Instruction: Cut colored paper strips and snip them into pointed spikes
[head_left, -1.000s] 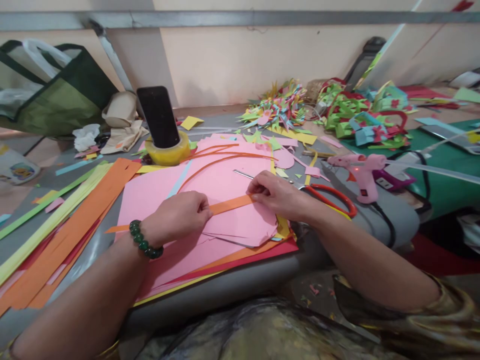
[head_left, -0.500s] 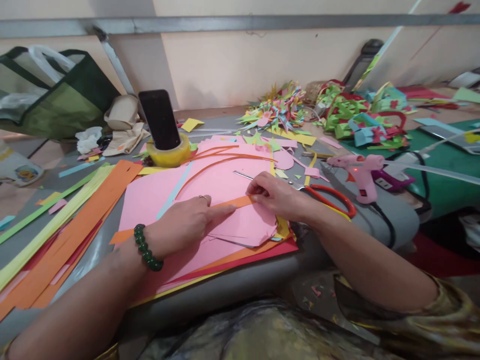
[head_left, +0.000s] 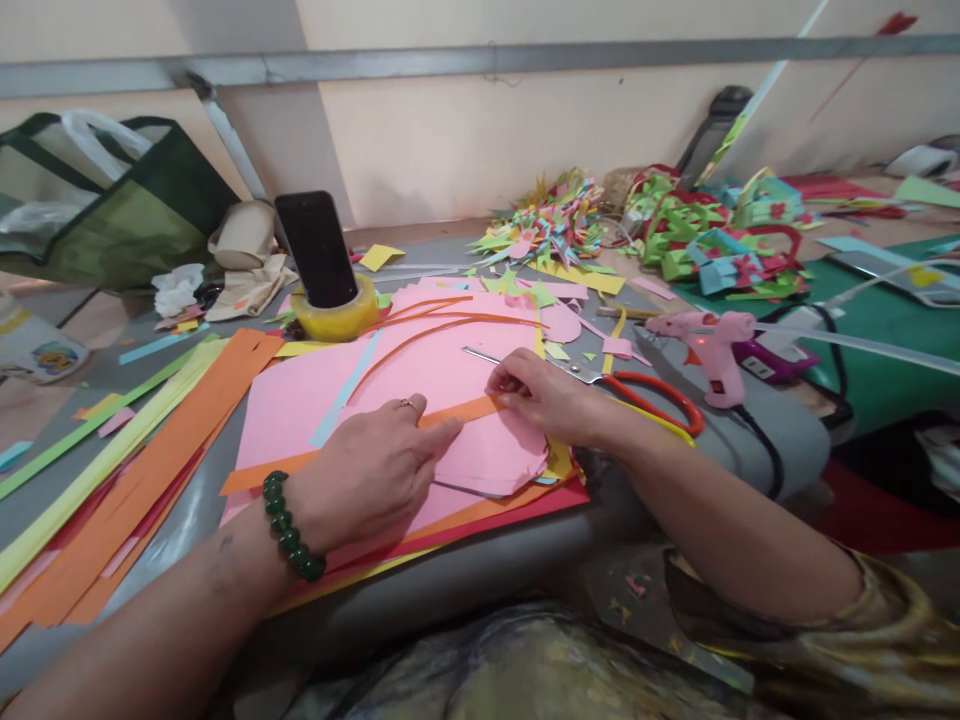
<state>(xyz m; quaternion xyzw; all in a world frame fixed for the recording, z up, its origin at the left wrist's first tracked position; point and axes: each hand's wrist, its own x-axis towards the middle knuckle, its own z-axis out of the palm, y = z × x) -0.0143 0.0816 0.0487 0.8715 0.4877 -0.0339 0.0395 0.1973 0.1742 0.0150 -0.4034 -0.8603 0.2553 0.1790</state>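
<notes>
An orange paper strip lies slantwise across a stack of pink paper sheets. With thumb and fingers pinched, my right hand grips the strip's right end. My left hand rests over the strip's middle, index finger stretched along it and pressing it down; its other fingers are partly hidden. Several thin orange strips curve across the sheets beyond my hands, beside a light blue strip. Scissors with red handles lie just behind my right hand and wrist.
Orange strips and yellow ones lie at left. A phone leans in a yellow tape roll. At right is a pink glue gun with a lit red light. Paper cuttings are heaped behind; a green bag stands back left.
My left hand has slid slightly left and down along the strip, baring more of its left part. My right hand keeps its pinch at the right end. The view has shifted a little.
</notes>
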